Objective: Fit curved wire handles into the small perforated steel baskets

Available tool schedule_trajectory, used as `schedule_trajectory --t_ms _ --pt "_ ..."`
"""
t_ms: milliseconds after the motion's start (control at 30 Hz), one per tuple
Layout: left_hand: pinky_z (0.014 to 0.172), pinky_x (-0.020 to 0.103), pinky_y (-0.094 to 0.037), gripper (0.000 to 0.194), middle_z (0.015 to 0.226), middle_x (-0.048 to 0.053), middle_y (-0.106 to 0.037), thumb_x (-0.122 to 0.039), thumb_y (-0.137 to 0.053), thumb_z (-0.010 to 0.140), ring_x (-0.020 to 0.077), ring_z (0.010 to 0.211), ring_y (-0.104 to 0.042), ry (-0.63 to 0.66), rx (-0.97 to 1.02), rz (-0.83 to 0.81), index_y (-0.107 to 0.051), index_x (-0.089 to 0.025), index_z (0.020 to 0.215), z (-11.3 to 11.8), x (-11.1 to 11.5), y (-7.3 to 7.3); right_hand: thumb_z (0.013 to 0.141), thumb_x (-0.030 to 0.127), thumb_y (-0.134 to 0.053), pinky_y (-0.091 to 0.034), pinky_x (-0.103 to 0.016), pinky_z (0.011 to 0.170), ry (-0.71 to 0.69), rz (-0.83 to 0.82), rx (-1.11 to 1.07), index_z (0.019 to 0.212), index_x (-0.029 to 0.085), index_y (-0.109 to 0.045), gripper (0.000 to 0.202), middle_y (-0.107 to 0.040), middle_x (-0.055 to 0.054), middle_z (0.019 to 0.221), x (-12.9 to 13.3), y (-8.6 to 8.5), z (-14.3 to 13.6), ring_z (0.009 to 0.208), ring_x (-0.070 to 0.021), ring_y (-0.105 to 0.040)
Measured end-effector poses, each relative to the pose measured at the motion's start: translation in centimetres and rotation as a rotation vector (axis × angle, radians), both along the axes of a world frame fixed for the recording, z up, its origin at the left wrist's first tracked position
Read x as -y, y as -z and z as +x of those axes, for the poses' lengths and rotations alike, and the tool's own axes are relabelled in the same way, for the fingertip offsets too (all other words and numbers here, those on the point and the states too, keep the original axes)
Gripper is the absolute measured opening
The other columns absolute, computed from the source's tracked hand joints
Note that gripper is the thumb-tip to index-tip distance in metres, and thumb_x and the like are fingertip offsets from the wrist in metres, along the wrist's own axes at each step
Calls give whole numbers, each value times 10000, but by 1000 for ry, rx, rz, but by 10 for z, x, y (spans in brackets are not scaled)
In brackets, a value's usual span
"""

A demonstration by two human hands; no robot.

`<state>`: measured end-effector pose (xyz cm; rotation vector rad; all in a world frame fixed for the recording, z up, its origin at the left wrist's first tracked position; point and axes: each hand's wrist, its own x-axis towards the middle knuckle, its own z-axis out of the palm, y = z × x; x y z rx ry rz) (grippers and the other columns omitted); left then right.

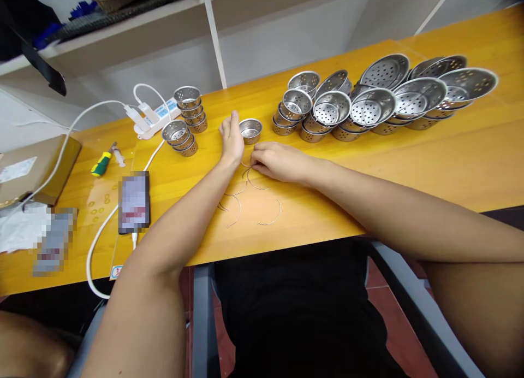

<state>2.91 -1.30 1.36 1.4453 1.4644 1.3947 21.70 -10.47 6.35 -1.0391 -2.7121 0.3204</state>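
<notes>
Wire arcs (249, 203) at lower centre of the bench, right hand (278, 162) pinching one at its fingertips, left hand (231, 137) open beside a lone steel cup (250, 130)—likely fitting a handle, next needing hole alignment; fingertip grip itself hard to make out.

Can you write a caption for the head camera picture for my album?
Left hand beside a small metal strainer cup, right hand picking at curved wire pieces on a yellow table.
</notes>
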Motion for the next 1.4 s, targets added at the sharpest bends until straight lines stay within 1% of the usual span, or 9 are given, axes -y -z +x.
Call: schedule_trajectory --t_ms 367,600,667,800,900,1000,1100,1200,1400 --pt "1593 521 -256 328 1569 80 -660 -632 -599 1212 261 1746 -489 52 -45 158 -688 -328 1296 -11 -24 22 1071 106 -682 -448 -368 783 90 -162 331 1059 205 -853 199 -895 -104 1143 10 -45 23 994 -282 -782" --pt "1568 542 -337 369 1586 108 -666 -622 -707 1149 306 1709 -560 83 0 132 -630 -314 1336 -13 -27 23 1013 160 -780 -409 -371 742 56 -136 400 1047 178 -826 60 -876 -141 1180 16 -45 18 968 -290 -761" --pt "1547 544 -386 384 1614 121 -673 -480 -803 1084 323 1679 -609 104 5 104 -602 -299 1355 -15 -28 22 994 139 -766 -392 -366 724 47 -150 343 995 195 -784 59 -860 -121 1124 13 -42 21 907 -270 -722" --pt "1564 503 -374 716 1763 169 -609 -211 -932 869 345 1768 -565 175 -89 103 -536 -273 1463 -18 -28 23 906 76 -767 -406 -347 745 11 -192 102 893 229 -683 176 -804 -50 953 2 -38 33 804 -220 -646" --pt "1555 561 -385 1027 1830 238 -547 -221 -1024 781 401 1806 -532 234 -180 74 -441 -243 1626 -18 -27 26 875 56 -756 -424 -333 750 -17 -249 -100 878 237 -659 205 -746 9 827 -5 -36 42 726 -181 -613" --pt "1515 637 -428 1240 1747 240 -633 -272 -1098 727 440 1711 -632 316 -246 78 -362 -241 1724 -18 -25 29 874 72 -753 -450 -327 743 -34 -287 -296 970 231 -723 189 -739 24 829 -12 -30 48 720 -172 -619" --pt "1497 655 -447 1222 1686 219 -674 -266 -1105 715 441 1636 -684 322 -291 94 -390 -239 1706 -20 -24 30 909 139 -786 -486 -339 771 -81 -253 -441 1115 228 -822 227 -759 3 902 -18 -22 52 770 -180 -642" --pt "1518 629 -423 1146 1746 220 -597 -243 -1106 677 455 1698 -614 283 -341 119 -469 -244 1631 -23 -24 28 975 287 -834 -510 -352 755 -84 -221 -555 1058 229 -837 102 -755 -17 885 -22 -16 52 773 -189 -654" --pt "1471 568 -504 995 1671 139 -630 -374 -1103 733 382 1653 -640 457 -277 286 -557 -309 1563 -22 -17 18 1087 719 -812 -653 -435 788 220 -250 -697 1197 271 -809 462 -787 -56 909 -20 -19 47 811 -264 -757"
